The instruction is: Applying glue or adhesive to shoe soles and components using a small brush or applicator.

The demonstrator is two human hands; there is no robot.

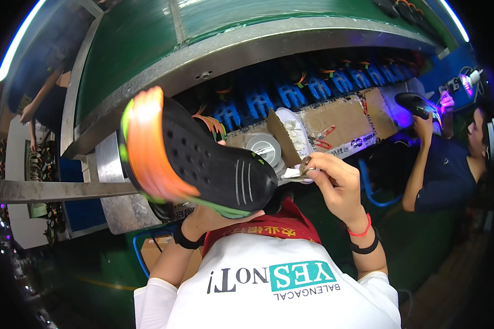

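Observation:
My left hand (217,220) grips a black sandal (208,159) from below, its fingers mostly hidden under it. The sandal has a dotted footbed, green edging and a broad orange strap, which looks smeared by motion. To the right of its toe end, my right hand (335,178) is closed in a pinch on a small brownish-grey thing too unclear to name. White material lies just beside those fingertips. A round clear-lidded tub (263,147) stands behind the sandal's toe, and a white shoe-shaped tray (287,118) lies by a cardboard flap.
A metal-edged green conveyor (307,38) runs across the back. Beneath it, several blue shoe forms (290,96) stand in a row. Cardboard (340,118) carries red-handled snips (325,132). At right, a co-worker (450,159) holds another black sandal (414,103). Another person stands at far left.

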